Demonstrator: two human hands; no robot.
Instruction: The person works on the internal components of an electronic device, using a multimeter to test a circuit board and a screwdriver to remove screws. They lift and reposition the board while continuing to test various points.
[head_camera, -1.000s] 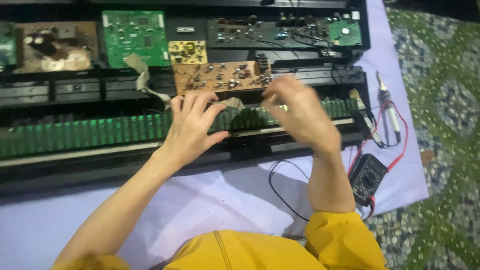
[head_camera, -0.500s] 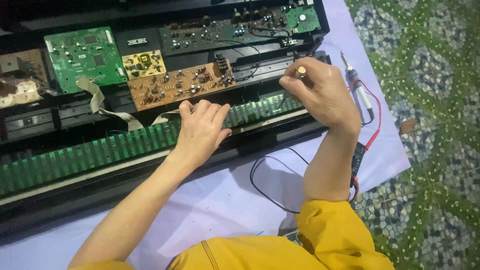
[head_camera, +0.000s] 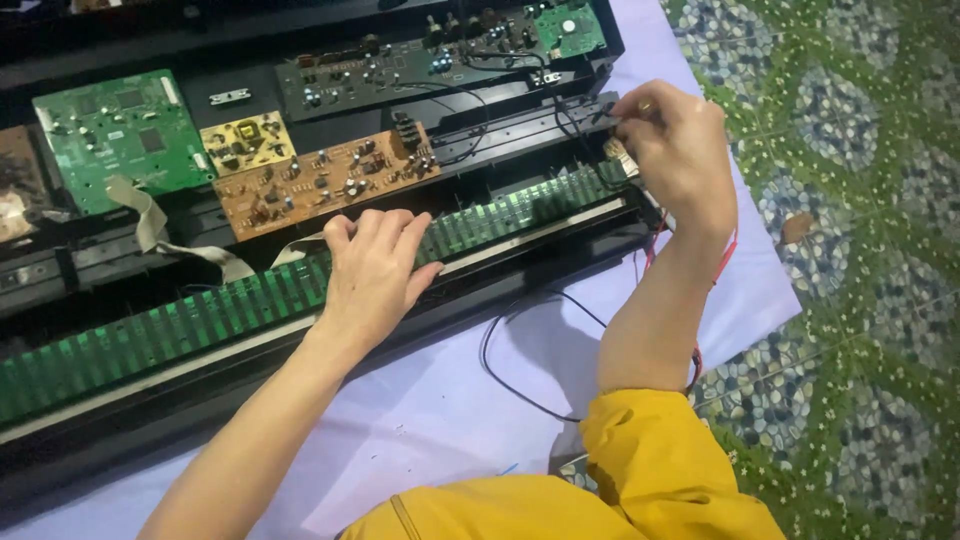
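A long green contact strip (head_camera: 250, 305) runs slantwise through an opened black keyboard chassis (head_camera: 120, 420), and both of a person's hands work along it. The left hand (head_camera: 372, 272) lies flat on the middle of the strip, fingers spread and loose, clamped on nothing. The right hand (head_camera: 675, 145) is at the strip's far right end, its fingertips pinched together around a small pale connector (head_camera: 617, 155) touching the strip's end; just how firmly they hold it cannot be told, as the hand covers most of it.

Just behind the strip, beyond the left hand, sits a brown circuit board (head_camera: 320, 180) studded with small parts. A smaller yellow board (head_camera: 247, 140) lies at its upper left corner, and a large green circuit board (head_camera: 110, 135) lies further left of that. A grey ribbon cable (head_camera: 160, 235) curls from the green board down toward the strip. Behind the brown board, a long dark board (head_camera: 420, 65) stretches toward the right, ending by a small green board (head_camera: 570, 25) in the chassis's far corner.

In front of the strip, a black wire (head_camera: 500, 370) loops over the lilac cloth (head_camera: 440, 420) that lies under the chassis. A red wire (head_camera: 730, 250) shows by the right forearm. The yellow sleeve (head_camera: 650, 460) fills the near edge, and to the right of the cloth lies a green patterned floor (head_camera: 860, 270).
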